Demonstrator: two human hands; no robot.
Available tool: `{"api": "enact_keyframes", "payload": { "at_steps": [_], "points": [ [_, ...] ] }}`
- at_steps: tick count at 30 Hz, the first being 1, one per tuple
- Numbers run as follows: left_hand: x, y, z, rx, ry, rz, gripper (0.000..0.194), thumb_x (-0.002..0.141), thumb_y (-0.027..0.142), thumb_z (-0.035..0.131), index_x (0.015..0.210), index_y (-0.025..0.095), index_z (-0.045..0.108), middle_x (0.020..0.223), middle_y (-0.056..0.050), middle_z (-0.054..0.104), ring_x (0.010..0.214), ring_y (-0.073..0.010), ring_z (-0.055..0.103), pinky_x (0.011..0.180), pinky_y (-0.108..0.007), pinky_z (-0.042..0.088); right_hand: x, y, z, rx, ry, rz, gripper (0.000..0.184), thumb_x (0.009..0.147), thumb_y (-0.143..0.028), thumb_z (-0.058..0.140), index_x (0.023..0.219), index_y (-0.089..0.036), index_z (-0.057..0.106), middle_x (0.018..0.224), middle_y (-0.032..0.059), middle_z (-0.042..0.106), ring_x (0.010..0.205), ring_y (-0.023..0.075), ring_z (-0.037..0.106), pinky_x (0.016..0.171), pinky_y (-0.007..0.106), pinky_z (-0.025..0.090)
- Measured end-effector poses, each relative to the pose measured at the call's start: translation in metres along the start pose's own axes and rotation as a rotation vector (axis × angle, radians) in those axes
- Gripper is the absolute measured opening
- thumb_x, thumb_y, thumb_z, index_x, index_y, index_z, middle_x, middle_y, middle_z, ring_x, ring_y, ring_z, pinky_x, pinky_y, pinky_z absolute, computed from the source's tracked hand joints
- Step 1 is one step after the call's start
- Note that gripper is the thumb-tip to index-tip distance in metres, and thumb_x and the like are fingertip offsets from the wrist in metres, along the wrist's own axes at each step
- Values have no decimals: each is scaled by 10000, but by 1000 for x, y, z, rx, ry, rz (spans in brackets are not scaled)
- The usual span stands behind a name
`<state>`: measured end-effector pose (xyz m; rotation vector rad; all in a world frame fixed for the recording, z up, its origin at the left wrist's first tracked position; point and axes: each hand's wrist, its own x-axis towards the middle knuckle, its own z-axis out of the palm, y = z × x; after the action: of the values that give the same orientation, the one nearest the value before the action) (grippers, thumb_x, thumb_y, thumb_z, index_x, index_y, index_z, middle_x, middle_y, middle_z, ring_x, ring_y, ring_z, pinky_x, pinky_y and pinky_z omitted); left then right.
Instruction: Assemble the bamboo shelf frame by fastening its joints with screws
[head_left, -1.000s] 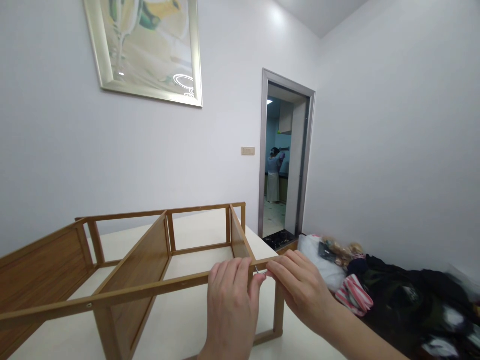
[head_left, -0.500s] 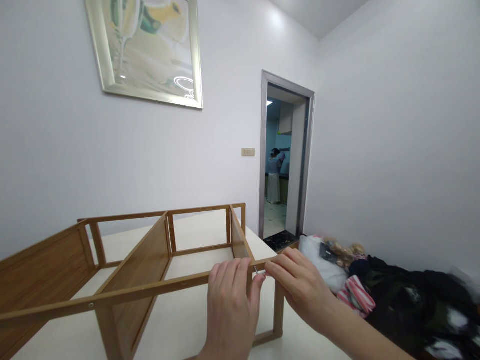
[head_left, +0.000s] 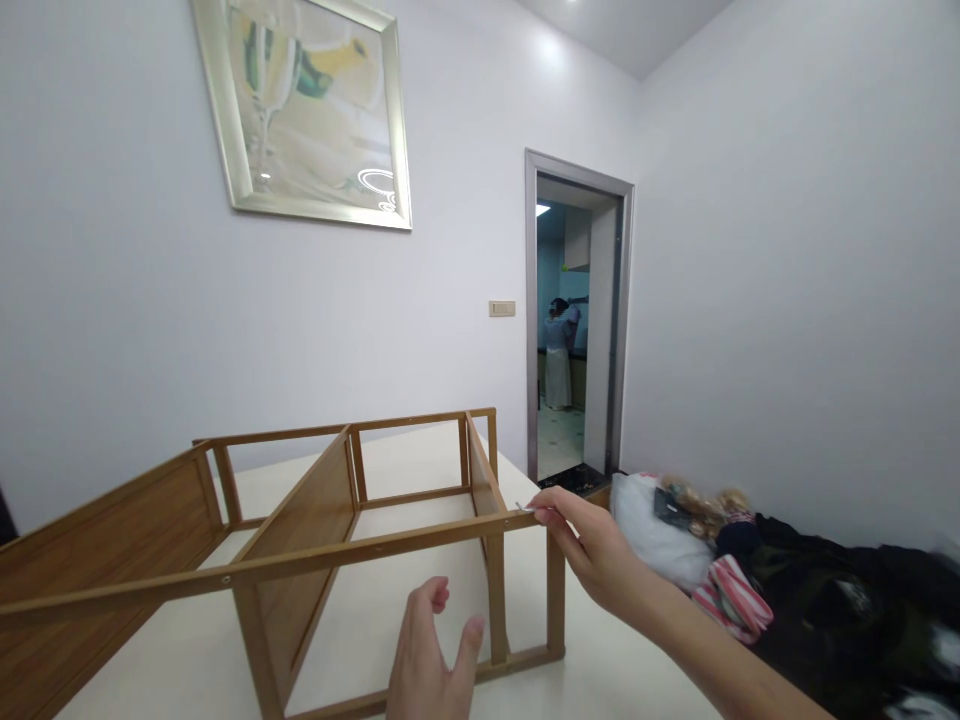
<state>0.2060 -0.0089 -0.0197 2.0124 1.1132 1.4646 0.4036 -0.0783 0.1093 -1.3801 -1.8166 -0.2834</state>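
Note:
A brown wooden shelf frame point(head_left: 352, 550) lies on its side on a white table, its panels standing upright between the rails. In my right hand point(head_left: 592, 545), thumb and fingers pinch a small bent metal hex key point(head_left: 523, 508), held at the frame's near right corner by the top rail. Whether its tip sits in a screw I cannot tell. My left hand point(head_left: 435, 650) is off the wood, below the near rail, with thumb and fingers apart and nothing in it. A screw head point(head_left: 226, 580) shows on the near rail further left.
The white table point(head_left: 600, 670) carries the frame. To the right lies a heap of dark clothes point(head_left: 840, 600) with a striped cloth point(head_left: 735, 600) and a white bag point(head_left: 652, 520). Beyond a doorway point(head_left: 531, 330), a person point(head_left: 558, 355) stands at a counter. A framed picture point(head_left: 319, 212) hangs on the wall.
My left hand has let go of the near rail and dropped down toward me, its fingers opening. My right hand stays near the corner with the hex key, slightly higher. The view has shifted slightly.

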Motion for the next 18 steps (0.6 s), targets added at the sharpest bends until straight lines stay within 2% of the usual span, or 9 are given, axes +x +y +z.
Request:
{"api": "enact_keyframes", "payload": {
  "at_steps": [3,6,9,14,18],
  "points": [
    [-11,1,14,40,-194,15,368,911,330,404,1219,149,492,1094,-141,660,916,-230,657,812,-378,524,-2,3,4,-8,48,27,233,1001,-273,375,836,-204,525,705,-9,571,629,127,519,587,233,448],
    [-14,16,21,170,-458,-13,324,902,209,342,1139,152,557,1061,-129,687,922,-230,658,826,-353,493,-3,-2,1,-36,81,20,261,1000,-309,374,803,-215,518,672,-10,562,610,135,525,561,233,444],
    [-10,35,22,302,-676,-118,332,902,158,309,1057,127,601,1017,-145,706,968,-274,653,856,-386,464,-10,-7,-6,-78,114,30,261,999,-344,381,826,-227,538,693,4,604,602,146,560,551,239,459],
    [-6,51,22,293,-829,-195,334,872,154,366,1093,97,610,1091,-194,698,1015,-343,651,863,-448,461,-26,-10,-18,-141,189,51,285,971,-447,413,863,-245,583,702,19,663,584,169,620,530,244,480],
    [-9,58,19,281,-853,-172,342,836,127,400,1082,112,637,1093,-173,712,1018,-348,657,880,-469,468,-37,-14,-26,-227,218,67,336,952,-503,402,850,-261,612,717,31,693,584,196,650,503,263,488]
  ]
}}
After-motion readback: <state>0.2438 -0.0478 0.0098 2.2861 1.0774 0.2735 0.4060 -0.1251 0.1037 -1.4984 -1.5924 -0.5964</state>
